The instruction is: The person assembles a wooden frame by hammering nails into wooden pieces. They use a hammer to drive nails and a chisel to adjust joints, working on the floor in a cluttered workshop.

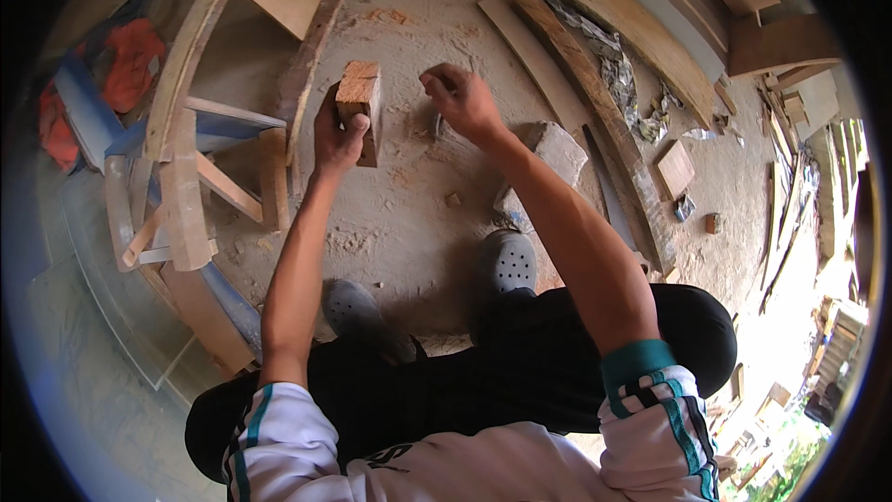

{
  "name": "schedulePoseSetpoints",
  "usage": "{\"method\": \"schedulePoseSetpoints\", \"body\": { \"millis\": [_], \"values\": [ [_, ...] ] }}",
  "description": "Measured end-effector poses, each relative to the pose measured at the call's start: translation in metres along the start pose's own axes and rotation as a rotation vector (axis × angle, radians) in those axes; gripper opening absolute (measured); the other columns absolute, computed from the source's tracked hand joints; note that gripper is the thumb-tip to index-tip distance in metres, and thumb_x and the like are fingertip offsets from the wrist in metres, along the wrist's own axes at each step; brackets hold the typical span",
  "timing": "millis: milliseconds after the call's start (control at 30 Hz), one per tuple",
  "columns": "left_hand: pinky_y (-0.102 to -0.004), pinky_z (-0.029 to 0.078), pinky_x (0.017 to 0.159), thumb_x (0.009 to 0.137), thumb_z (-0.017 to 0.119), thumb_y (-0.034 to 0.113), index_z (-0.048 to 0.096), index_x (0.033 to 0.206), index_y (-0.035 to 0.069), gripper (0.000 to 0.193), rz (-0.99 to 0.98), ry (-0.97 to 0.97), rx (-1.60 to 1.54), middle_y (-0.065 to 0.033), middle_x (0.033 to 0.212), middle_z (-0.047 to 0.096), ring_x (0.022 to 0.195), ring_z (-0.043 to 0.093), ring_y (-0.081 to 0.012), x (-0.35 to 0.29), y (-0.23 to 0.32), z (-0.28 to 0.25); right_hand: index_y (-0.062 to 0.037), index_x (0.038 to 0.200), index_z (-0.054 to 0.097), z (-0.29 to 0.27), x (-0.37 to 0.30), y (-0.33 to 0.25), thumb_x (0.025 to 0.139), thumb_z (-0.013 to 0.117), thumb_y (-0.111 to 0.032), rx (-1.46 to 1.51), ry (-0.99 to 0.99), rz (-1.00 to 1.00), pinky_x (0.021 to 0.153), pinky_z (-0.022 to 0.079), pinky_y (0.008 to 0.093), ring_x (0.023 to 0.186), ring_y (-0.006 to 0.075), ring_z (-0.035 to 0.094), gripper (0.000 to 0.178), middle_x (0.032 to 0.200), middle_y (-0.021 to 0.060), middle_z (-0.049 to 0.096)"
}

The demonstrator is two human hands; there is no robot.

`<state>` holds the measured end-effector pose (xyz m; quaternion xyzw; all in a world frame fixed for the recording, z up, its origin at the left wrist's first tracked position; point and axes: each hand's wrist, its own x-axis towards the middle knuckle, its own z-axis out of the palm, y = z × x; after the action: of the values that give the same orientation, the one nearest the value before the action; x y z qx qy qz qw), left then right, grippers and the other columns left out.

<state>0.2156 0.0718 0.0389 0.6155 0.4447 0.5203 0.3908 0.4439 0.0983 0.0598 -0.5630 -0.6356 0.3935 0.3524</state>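
My left hand (336, 145) is closed around a short, thick wooden block (360, 85) with a rough, pale sawn end facing up. The thumb lies across its near side, and the fingers go out of sight behind its left side. To the right of the block, and apart from it, my right hand (465, 104) hovers with its fingers curled together. What those fingers hold, if anything, is hidden. Just below that hand a small greyish shape shows, too blurred to name. A pale, dusty stone-like block (557, 156) rests on the ground beyond my right forearm.
Wooden frame pieces (186, 204) stand at the left, near an orange cloth (130, 60). Long planks (585, 98) and crumpled foil-like sheeting (618, 74) lie at the right. My grey clogs (509, 262) stand on the dusty floor (418, 214). A small square board (675, 167) lies farther right.
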Motion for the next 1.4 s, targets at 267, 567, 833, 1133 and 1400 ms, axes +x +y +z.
{"method": "schedulePoseSetpoints", "body": {
  "millis": [267, 567, 833, 1133, 1400],
  "values": [
    [-0.0329, 0.042, 0.095, 0.095, 0.052, 0.061, 0.052, 0.128, -0.006, 0.074, -0.047, 0.0, -0.179, -0.0113, 0.121, 0.06, 0.111, 0.054, -0.0178, 0.014, 0.045, 0.001, -0.006, 0.106, 0.07, -0.006, 0.015, -0.094, 0.092, 0.061, -0.013, 0.14, 0.125, -0.404, 0.077, 0.053, 0.0359, 0.088, 0.029, 0.066, 0.018, 0.104, 0.0142, 0.068],
    [-0.034, 0.04, 0.101, 0.098, 0.051, 0.053, 0.048, 0.135, -0.004, 0.068, -0.045, -0.062, -0.294, -0.0119, 0.129, 0.056, 0.118, 0.051, -0.019, 0.02, 0.073, -0.005, -0.0059, 0.101, 0.07, -0.009, 0.005, -0.115, 0.09, 0.066, -0.011, 0.028, 0.118, -0.571, 0.076, 0.053, 0.0364, 0.088, 0.029, 0.064, 0.013, 0.1, 0.0123, 0.066],
    [-0.0394, 0.041, 0.103, 0.091, 0.062, 0.052, 0.034, 0.146, -0.006, 0.084, 0.338, 0.144, 0.009, -0.022, 0.135, 0.051, 0.123, 0.051, -0.0304, 0.017, 0.081, -0.014, -0.0038, 0.103, 0.068, 0.013, 0.001, -0.134, 0.09, 0.067, -0.004, -0.005, 0.224, -0.713, 0.075, 0.054, 0.0321, 0.087, 0.0236, 0.067, 0.013, 0.102, 0.0117, 0.068],
    [-0.0425, 0.046, 0.097, 0.074, 0.087, 0.021, 0.038, 0.144, -0.003, 0.089, 0.477, 0.38, 0.372, -0.0205, 0.129, 0.053, 0.118, 0.054, -0.0329, 0.016, 0.081, -0.031, 0.0005, 0.104, 0.065, 0.013, 0.003, -0.153, 0.093, 0.062, -0.008, 0.451, -0.142, -0.291, 0.075, 0.052, 0.0298, 0.084, 0.0148, 0.063, 0.014, 0.093, 0.0065, 0.067],
    [-0.0449, 0.035, 0.094, 0.065, 0.087, 0.021, 0.056, 0.135, 0.016, 0.077, 0.533, 0.543, 0.582, -0.0074, 0.121, 0.056, 0.109, 0.051, -0.0302, 0.016, 0.102, -0.034, 0.0028, 0.112, 0.059, -0.002, 0.014, -0.165, 0.086, 0.062, -0.003, 0.666, -0.415, -0.114, 0.08, 0.052, 0.0305, 0.094, 0.0159, 0.059, 0.026, 0.102, 0.0076, 0.061]
  ]
}}
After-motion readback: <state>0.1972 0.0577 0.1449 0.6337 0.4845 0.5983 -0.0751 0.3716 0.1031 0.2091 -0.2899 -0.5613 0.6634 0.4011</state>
